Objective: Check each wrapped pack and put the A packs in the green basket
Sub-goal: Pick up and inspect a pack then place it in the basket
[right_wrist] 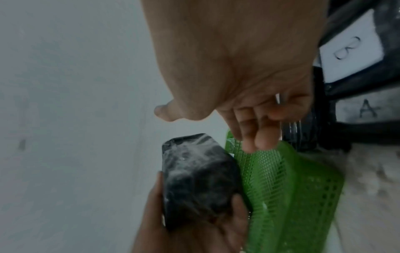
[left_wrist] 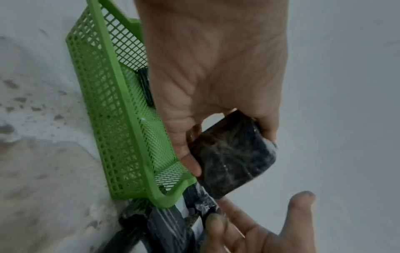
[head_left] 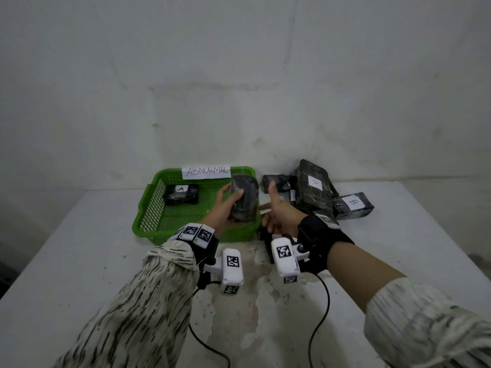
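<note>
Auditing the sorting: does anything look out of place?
Yes. In the right wrist view, a pack labelled A lies outside the green basket, in the pile beside a B pack. The left hand holds another pack.

We face a plain whitish wall (head_left: 239,75), scuffed and faintly stained, with a patchy horizontal mark partway up. Below it we see a pale table (head_left: 398,248) running up to the wall, its surface worn and blotched brownish down the middle. At the far left edge the area beside the table is dark. The light is dim and even.
</note>
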The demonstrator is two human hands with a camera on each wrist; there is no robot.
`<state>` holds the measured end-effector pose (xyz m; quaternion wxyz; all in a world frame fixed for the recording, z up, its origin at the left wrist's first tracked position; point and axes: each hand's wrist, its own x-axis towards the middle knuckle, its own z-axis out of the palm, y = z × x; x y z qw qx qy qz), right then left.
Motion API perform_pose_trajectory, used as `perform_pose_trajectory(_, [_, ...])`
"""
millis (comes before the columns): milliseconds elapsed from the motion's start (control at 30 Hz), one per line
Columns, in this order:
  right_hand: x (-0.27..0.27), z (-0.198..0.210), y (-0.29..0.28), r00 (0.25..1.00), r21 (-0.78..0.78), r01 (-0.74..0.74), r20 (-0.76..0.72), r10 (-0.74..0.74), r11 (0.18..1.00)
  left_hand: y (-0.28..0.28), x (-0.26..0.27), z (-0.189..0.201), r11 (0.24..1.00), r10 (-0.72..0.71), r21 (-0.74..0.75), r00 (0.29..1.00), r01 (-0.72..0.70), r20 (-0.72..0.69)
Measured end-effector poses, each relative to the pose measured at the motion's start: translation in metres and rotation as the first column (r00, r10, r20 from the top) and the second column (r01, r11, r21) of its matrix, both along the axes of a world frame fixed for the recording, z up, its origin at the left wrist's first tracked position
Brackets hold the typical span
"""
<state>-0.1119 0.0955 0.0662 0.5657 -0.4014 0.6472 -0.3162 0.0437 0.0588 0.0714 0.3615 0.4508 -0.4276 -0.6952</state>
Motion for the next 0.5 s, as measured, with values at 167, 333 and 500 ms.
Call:
perform_pose_trajectory(167, [0.001,-0.003,0.001,0.990,-0.321,-0.110,-0.117,0.076,0.941,-0.002,0.004,-0.001,0.967,-0.024,0.245,0.979,0.074,-0.201])
perform_pose_trajectory(333, [0.009,-0.004,-0.003,0.991,-0.388,-0.084,-0.126,0.038,0.918,0.002,0.005,0.001,0.946,-0.189,0.234,0.967,0.226,-0.170])
perform_pose_trajectory(500, [0.016,0.003,-0.003,0.997,-0.382,0.068,0.070,-0.045,0.922,0.001,0.011,-0.009,0.949,-0.278,0.142,0.960,0.280,-0.037])
